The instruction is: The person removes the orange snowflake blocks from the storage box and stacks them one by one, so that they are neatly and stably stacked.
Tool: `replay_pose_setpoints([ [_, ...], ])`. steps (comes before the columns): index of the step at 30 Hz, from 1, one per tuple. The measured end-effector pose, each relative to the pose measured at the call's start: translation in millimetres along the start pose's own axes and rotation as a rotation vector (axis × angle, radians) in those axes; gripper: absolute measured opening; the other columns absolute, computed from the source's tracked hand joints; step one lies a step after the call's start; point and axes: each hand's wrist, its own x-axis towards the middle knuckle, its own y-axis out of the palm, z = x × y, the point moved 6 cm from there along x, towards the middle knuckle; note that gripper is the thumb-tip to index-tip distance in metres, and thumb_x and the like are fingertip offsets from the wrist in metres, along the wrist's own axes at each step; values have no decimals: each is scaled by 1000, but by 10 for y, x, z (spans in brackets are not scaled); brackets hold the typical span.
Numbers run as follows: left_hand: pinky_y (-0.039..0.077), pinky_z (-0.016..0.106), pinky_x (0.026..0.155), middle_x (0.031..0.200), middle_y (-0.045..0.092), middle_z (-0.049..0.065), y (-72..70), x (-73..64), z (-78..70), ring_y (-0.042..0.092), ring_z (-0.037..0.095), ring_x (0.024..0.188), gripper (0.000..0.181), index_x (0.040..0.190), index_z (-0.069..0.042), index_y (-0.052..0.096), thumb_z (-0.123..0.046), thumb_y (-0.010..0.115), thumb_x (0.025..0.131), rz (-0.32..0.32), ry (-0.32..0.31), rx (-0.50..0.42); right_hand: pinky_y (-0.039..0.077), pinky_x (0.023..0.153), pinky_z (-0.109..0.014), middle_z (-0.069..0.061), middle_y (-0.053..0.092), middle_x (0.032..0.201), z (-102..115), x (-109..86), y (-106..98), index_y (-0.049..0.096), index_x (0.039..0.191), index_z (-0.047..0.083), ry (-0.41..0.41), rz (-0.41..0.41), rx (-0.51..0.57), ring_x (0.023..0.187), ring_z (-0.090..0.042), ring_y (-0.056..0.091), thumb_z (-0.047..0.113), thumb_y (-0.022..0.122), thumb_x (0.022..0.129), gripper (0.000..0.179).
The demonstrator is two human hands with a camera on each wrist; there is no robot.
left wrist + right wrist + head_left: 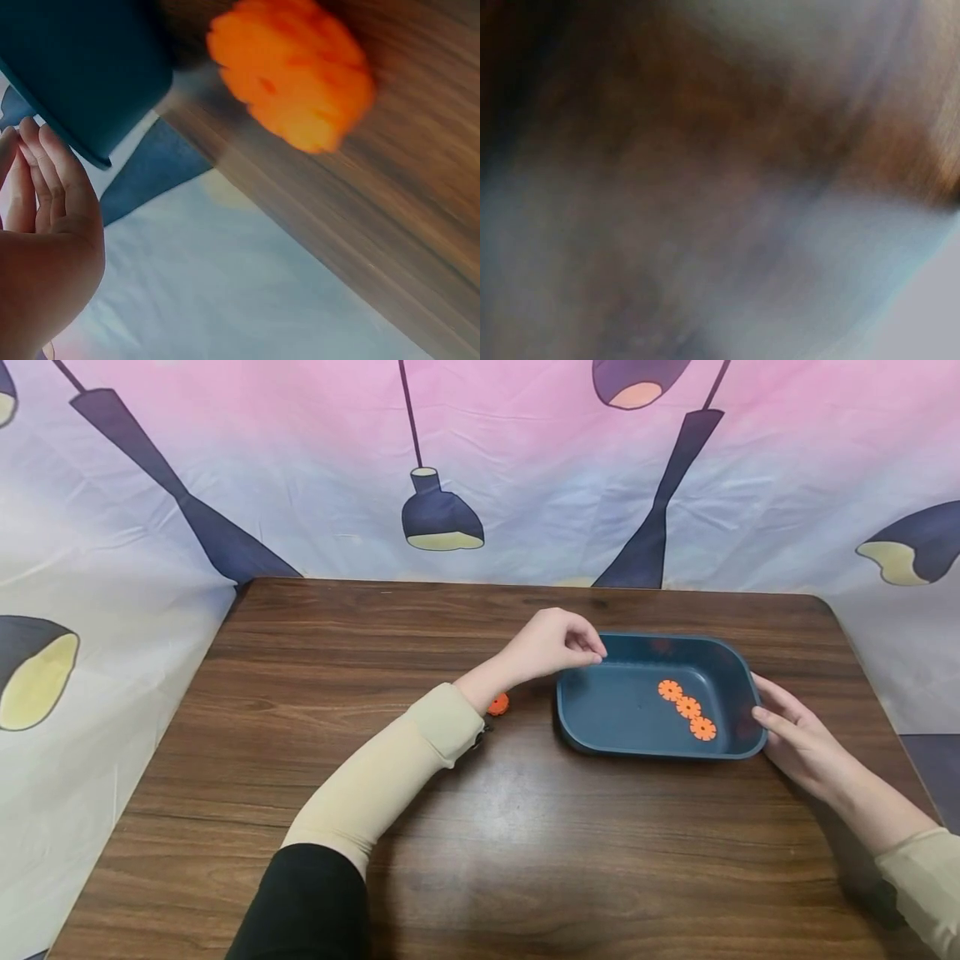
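Whether the left hand (553, 643), fingertips nearly meeting, held anything I couldn't tell; the right hand (806, 747) gripped the blue bin (618, 708), some fingers hidden. Three orange discs (687, 711) lay inside, an orange piece (498, 703) partly behind the left wrist (476, 683).

A: What's worn on the left?
B: A cream sleeve (367, 785) ending in a thick cuff (447, 721) above the bare left hand (553, 645), with a black sleeve (307, 902) higher up.
A: And the right?
B: A similar cream cuff (926, 881). The small dark piece (480, 740) under the left one might be a strap.
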Motion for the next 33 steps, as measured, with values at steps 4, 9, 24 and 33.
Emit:
replay_pose_setpoints([
  [4,58,17,80,102,82,9,105,104,-63,76,16,90,9,104,-5,82,-9,78,97,30,6,15,51,101,-11,17,57,149,1,-1,-4,49,154,27,10,-12,-27,130,5,60,0,36,113,51],
  [9,57,17,82,104,81,9,240,205,-85,75,16,92,13,108,-4,81,-11,78,98,66,18,29,51,101,-11,17,56,149,0,1,1,49,154,27,11,-12,-26,130,5,59,0,36,113,51],
  [24,56,14,88,117,79,10,663,484,-122,74,16,103,20,119,-2,77,-10,74,101,181,61,52,52,100,-12,17,56,149,-6,-3,-21,49,154,28,11,-28,-38,130,5,59,1,36,113,51],
  [33,54,10,83,114,79,6,793,567,-132,73,9,98,17,116,-6,79,-10,74,101,187,71,54,52,101,-12,16,58,149,-8,-1,-11,49,155,26,-5,-18,-15,130,3,61,0,35,113,51],
])
